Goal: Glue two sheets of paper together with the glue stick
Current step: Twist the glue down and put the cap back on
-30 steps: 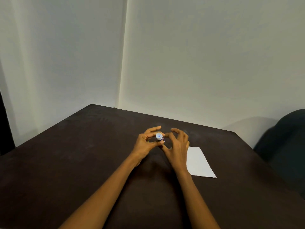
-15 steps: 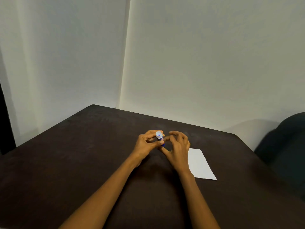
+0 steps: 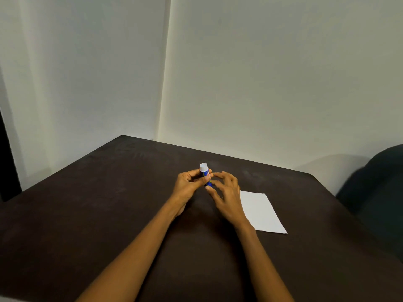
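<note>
A blue glue stick with a white cap stands nearly upright above the dark table, cap end up. My left hand grips its body with curled fingers. My right hand is right beside it, thumb and fingertips touching the stick's lower end. White paper lies flat on the table just right of my right hand; I cannot tell whether it is one sheet or two stacked.
The table fills the lower view and meets a pale wall corner at the back. A dark rounded chair back stands off the table's right edge.
The glue stick has turned from pointing its cap toward me to standing more upright, cap raised above my left fingers. Both hands stayed together at the table's middle.
</note>
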{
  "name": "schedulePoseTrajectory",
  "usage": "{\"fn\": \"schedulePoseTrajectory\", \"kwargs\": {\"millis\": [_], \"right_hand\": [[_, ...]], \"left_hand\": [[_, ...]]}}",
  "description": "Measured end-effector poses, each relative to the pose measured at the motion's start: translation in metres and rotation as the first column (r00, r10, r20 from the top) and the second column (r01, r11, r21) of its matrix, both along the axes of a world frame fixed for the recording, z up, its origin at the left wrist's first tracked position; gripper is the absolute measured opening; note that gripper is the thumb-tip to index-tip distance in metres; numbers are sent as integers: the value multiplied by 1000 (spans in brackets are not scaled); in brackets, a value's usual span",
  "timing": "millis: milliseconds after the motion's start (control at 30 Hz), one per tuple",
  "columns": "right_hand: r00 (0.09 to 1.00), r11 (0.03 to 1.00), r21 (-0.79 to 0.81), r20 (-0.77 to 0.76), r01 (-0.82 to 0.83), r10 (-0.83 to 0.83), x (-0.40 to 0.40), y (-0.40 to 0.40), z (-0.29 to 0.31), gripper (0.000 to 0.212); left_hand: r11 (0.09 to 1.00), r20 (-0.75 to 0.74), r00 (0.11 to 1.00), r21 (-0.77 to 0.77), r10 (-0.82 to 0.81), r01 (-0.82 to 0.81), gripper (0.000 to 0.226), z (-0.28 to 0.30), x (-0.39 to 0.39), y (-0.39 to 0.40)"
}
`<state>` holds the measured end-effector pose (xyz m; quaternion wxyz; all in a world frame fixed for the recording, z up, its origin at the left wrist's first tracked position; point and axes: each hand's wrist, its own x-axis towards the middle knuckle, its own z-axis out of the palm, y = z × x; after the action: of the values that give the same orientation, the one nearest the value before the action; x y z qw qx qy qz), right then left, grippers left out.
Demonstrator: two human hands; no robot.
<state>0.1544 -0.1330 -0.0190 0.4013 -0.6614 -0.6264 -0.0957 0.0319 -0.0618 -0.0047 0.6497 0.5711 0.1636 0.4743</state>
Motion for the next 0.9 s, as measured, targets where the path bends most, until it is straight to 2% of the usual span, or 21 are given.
{"fn": "schedulePoseTrajectory", "kwargs": {"millis": [100, 200, 400, 467, 533, 633, 700, 767, 833, 900], "right_hand": [[993, 990, 77, -21, 116, -115, -2, 2, 2, 25], [984, 982, 69, -19, 178, -177, -3, 2, 2, 30], [997, 997, -69, -67, -42, 37, -4, 3, -5, 32], [1000, 998, -57, 7, 25, -25, -5, 5, -5, 32], [987, 991, 27, 86, 131, -133, -7, 6, -3, 34], [975, 976, 102, 88, 194, -203, -13, 6, 0, 37], [987, 986, 47, 21, 161, -162, -16, 8, 0, 41], [991, 992, -82, -79, 100, -106, -18, 12, -1, 52], [983, 964, -244, -119, 105, -137, -19, 18, 0, 61], [978, 931, -342, -110, 130, -177, -20, 28, 3, 61]], "left_hand": [[1000, 8, 1000, -15, -4, 4, 22, 0, 1, 0], [1000, -10, 1000, -2, -25, 25, 20, -1, 2, -2], [1000, 19, 1000, -22, -15, 15, 20, -1, 2, 1], [1000, 38, 999, -27, -1, 2, 17, -1, 3, 2], [998, 57, 998, -51, 32, -29, 15, -1, 4, 3], [996, 67, 996, -64, 62, -57, 14, -2, 4, 4], [994, 90, 993, -79, 82, -75, 13, -2, 3, 6], [982, 96, 981, -104, 166, -156, 13, -3, 2, 10], [956, 37, 959, -96, 281, -277, 17, -5, 2, 16], [933, 4, 937, -94, 350, -348, 21, -7, 1, 19]]}}
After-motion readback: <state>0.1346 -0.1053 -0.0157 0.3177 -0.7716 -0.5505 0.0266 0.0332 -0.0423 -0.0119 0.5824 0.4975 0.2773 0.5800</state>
